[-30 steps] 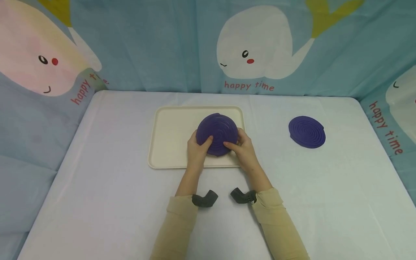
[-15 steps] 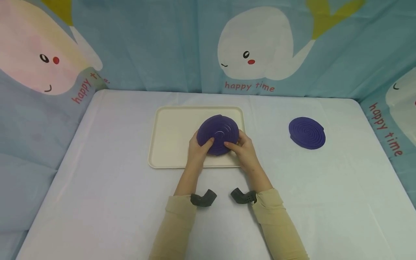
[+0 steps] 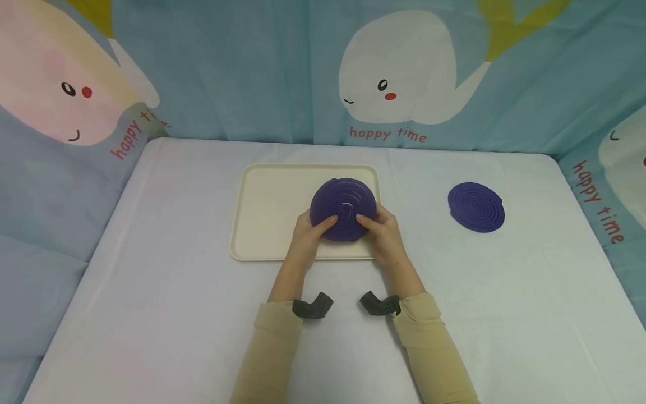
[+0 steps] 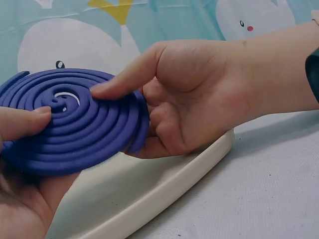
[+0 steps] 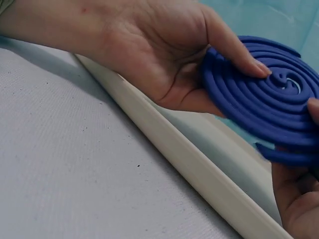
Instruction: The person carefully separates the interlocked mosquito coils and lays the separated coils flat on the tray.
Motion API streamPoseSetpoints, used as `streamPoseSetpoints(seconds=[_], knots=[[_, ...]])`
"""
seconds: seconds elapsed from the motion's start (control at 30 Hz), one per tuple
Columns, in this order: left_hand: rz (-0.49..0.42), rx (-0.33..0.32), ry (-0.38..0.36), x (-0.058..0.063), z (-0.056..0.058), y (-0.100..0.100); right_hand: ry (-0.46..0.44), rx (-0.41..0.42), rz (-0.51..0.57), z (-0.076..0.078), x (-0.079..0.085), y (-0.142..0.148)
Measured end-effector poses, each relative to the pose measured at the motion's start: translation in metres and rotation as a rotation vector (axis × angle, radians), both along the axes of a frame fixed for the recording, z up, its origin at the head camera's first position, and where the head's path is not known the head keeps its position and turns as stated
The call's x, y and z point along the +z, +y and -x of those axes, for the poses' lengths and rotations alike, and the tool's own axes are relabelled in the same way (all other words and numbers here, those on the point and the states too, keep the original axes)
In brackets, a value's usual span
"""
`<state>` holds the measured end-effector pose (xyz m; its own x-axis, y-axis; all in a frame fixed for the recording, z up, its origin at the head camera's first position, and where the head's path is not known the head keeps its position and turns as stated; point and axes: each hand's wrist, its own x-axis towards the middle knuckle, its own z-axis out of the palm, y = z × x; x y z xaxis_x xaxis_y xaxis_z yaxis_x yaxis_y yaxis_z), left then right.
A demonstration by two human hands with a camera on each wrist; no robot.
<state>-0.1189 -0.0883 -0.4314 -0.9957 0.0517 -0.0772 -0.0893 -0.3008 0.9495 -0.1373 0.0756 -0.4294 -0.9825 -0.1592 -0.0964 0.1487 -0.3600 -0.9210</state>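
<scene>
A purple-blue spiral mosquito coil (image 3: 344,193) is held tilted above the right part of the cream tray (image 3: 262,213). My left hand (image 3: 305,234) grips its left side, the thumb on the top face near the centre. On the opposite side my right hand (image 3: 386,235) holds it the same way. Most of the other fingers are hidden beneath the disc. In the left wrist view the rings of the coil (image 4: 75,144) wind closely around a small gap at the middle. An outer end of the coil (image 5: 284,155) hangs slightly apart in the right wrist view.
A second purple coil (image 3: 476,207) lies flat on the white tablecloth (image 3: 504,297), to the right of the tray. Behind the table hangs a blue whale-print curtain (image 3: 252,73). A dark wrist-worn device (image 3: 314,306) sits by the left sleeve, another (image 3: 381,304) by the right.
Both hands have shifted slightly to the right with the coil, which has tilted and turned a little. Both thumbs have moved slightly across its face. The second coil stays put.
</scene>
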Motion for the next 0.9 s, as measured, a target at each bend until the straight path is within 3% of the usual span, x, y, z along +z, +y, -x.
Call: streamPoseSetpoints(seconds=[0.23,0.37,0.57,0.63,0.9], knots=[[-0.14,-0.006,-0.054,0.001,0.002,0.002,-0.028,0.007,0.007,0.002,0.002,-0.001],[-0.149,-0.016,-0.064,0.001,0.0,0.002,-0.041,0.032,0.019,0.0,0.002,0.001],[-0.136,-0.075,-0.026,-0.002,-0.002,0.001,-0.015,0.215,0.256,-0.001,-0.005,0.01],[-0.137,-0.076,-0.017,-0.001,-0.002,0.001,0.009,0.267,0.286,0.0,-0.007,0.012],[-0.144,-0.062,-0.035,0.001,-0.003,0.001,0.008,0.27,0.306,0.0,-0.007,0.011]])
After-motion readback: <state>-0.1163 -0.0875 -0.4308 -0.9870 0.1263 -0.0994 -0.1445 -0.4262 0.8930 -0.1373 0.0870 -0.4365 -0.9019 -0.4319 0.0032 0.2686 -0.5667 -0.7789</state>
